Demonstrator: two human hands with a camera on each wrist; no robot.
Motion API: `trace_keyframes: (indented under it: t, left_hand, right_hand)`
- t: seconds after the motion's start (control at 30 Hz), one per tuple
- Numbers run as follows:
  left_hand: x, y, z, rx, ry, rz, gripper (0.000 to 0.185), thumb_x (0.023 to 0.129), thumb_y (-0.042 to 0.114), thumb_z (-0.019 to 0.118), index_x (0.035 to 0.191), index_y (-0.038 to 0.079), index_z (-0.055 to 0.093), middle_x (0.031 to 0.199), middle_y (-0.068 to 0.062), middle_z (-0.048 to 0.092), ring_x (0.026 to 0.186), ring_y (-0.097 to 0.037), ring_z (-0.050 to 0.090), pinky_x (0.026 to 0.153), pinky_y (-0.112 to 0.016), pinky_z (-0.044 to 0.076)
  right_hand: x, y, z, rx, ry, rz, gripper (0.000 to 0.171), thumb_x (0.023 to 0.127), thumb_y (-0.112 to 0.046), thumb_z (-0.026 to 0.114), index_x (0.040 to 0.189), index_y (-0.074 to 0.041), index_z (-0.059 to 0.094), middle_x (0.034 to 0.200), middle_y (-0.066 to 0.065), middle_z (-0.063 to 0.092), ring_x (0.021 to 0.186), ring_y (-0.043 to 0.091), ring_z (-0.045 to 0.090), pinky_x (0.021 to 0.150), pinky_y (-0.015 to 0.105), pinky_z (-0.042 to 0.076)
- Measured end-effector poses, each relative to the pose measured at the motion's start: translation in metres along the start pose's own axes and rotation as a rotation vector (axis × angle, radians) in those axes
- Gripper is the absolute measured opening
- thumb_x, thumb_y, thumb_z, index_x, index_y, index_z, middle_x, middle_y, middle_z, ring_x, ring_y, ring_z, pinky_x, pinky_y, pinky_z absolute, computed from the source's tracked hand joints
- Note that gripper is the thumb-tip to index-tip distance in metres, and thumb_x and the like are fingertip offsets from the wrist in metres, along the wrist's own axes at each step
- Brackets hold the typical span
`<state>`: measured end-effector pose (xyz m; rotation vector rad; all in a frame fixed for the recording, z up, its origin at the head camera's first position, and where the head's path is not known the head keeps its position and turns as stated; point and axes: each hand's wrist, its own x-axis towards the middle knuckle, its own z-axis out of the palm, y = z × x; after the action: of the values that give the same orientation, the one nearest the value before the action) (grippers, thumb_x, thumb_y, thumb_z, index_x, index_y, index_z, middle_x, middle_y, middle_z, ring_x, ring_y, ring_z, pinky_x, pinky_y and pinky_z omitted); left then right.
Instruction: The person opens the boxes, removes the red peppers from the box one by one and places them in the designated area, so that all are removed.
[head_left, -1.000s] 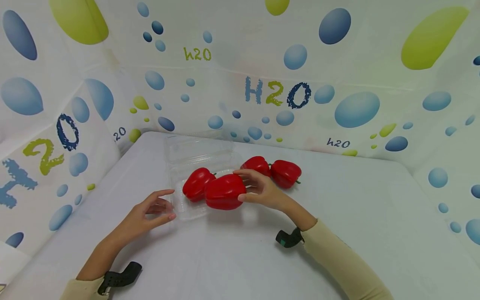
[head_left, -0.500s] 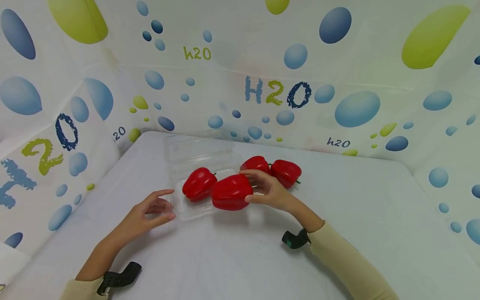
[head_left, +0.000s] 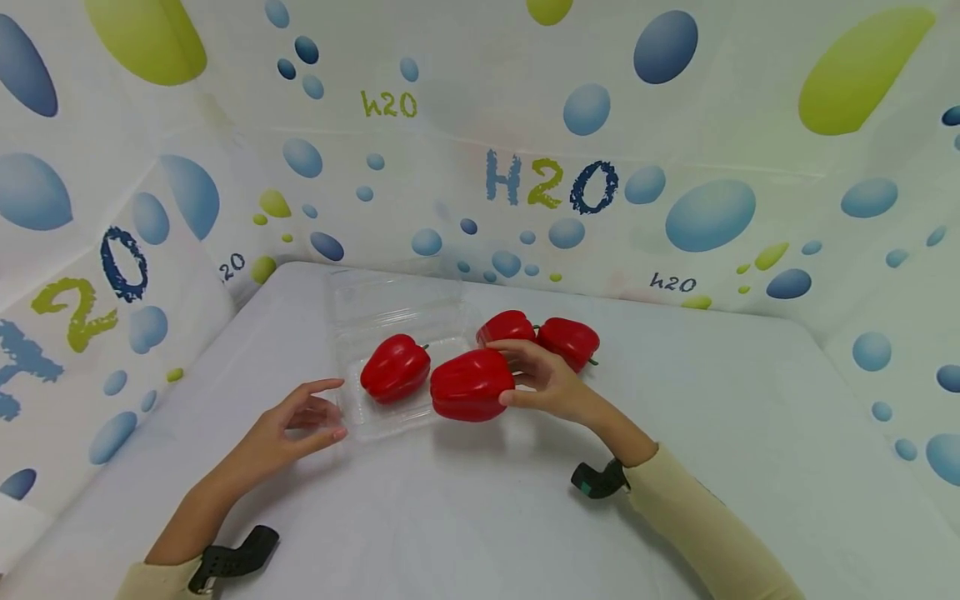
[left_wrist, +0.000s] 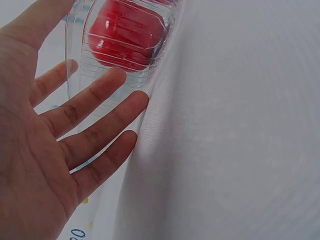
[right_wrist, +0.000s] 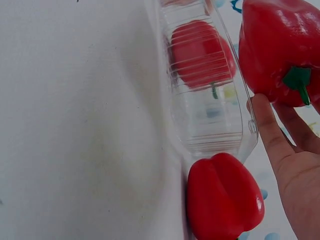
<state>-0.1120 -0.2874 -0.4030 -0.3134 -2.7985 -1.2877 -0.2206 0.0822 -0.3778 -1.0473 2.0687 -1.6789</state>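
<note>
Red pepper [head_left: 471, 385] pinched by its stem end in the right hand [head_left: 551, 385], likely so the blunt end is free, up by the clear container's [head_left: 386, 425] near right corner; another pepper [head_left: 395, 369] lies inside; left hand [head_left: 281, 437] spread wide at the left edge, maybe for steadying, can't tell if touching; two more peppers [head_left: 570, 340] sit beyond.

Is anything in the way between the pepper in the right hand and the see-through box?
Nothing I can see. The right hand holds the red pepper up near the clear box, whose lid is open at the back. A second pepper sits inside on the left, with space beside it.
</note>
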Motion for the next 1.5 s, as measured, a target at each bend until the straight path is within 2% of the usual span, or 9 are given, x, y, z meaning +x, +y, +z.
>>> trace_keyframes:
  t: [0.3, 0.87, 1.1, 1.5]
  left_hand:
    - [0.000, -0.002, 0.000, -0.006, 0.001, 0.013, 0.060, 0.083, 0.025, 0.070, 0.136, 0.020, 0.041, 0.101, 0.002, 0.064, 0.092, 0.002, 0.057, 0.082, -0.019, 0.049]
    - [0.000, -0.003, 0.000, -0.003, 0.002, 0.007, 0.060, 0.083, 0.027, 0.070, 0.136, 0.019, 0.042, 0.101, 0.001, 0.064, 0.092, 0.002, 0.057, 0.082, -0.019, 0.049]
    - [0.001, -0.003, 0.000, -0.013, 0.000, 0.015, 0.060, 0.083, 0.025, 0.070, 0.136, 0.019, 0.041, 0.101, 0.002, 0.064, 0.092, 0.002, 0.057, 0.082, -0.019, 0.049]
    - [0.000, -0.003, 0.000, -0.007, -0.004, 0.012, 0.061, 0.084, 0.026, 0.069, 0.137, 0.020, 0.041, 0.101, 0.002, 0.063, 0.093, 0.001, 0.057, 0.083, -0.020, 0.049]
  right_hand:
    - [-0.006, 0.001, -0.004, 0.044, 0.001, -0.016, 0.068, 0.076, -0.012, 0.075, 0.135, -0.008, 0.041, 0.129, 0.016, 0.048, 0.114, 0.032, 0.051, 0.085, 0.035, 0.053]
    - [-0.021, 0.001, -0.015, 0.055, 0.033, -0.004, 0.069, 0.077, -0.016, 0.075, 0.135, -0.004, 0.040, 0.131, 0.020, 0.048, 0.114, 0.029, 0.053, 0.086, 0.033, 0.053]
    - [-0.025, 0.001, -0.016, 0.011, 0.075, 0.032, 0.071, 0.075, -0.015, 0.076, 0.135, -0.008, 0.041, 0.132, 0.015, 0.048, 0.115, 0.031, 0.053, 0.086, 0.034, 0.052]
    - [-0.033, 0.006, -0.022, 0.005, 0.097, 0.023, 0.069, 0.076, -0.014, 0.075, 0.135, -0.009, 0.041, 0.132, 0.014, 0.049, 0.114, 0.031, 0.053, 0.086, 0.035, 0.052]
